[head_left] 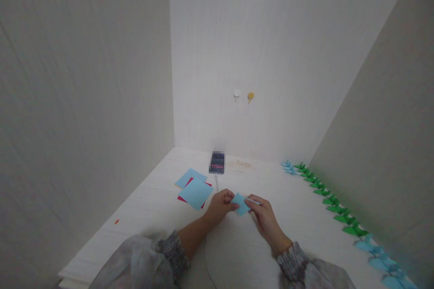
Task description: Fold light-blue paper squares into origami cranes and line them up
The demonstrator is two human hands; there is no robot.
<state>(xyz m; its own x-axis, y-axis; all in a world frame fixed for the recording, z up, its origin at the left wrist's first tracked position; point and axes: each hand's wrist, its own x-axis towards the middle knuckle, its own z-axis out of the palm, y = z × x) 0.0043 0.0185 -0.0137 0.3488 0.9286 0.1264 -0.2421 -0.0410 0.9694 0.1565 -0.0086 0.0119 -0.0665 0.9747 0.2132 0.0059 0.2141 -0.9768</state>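
A small light-blue piece of folded paper (240,204) is held up between my two hands, over the white table. My left hand (222,203) pinches its left side between thumb and fingers. On the other side, my right hand (263,214) grips the right edge, the thumb in front and the fingers behind. Part of the paper is hidden by the fingers. To the left of my left hand lie light-blue paper sheets (195,193), with red sheets (181,198) showing from under them.
A phone (217,162) with a white cable (206,257) stands by the back wall. Rows of folded green paper shapes (334,207) and blue ones (381,259) run along the right wall. Two hooks, white (236,94) and yellow (250,95), are on the wall. An orange scrap (116,221) lies left.
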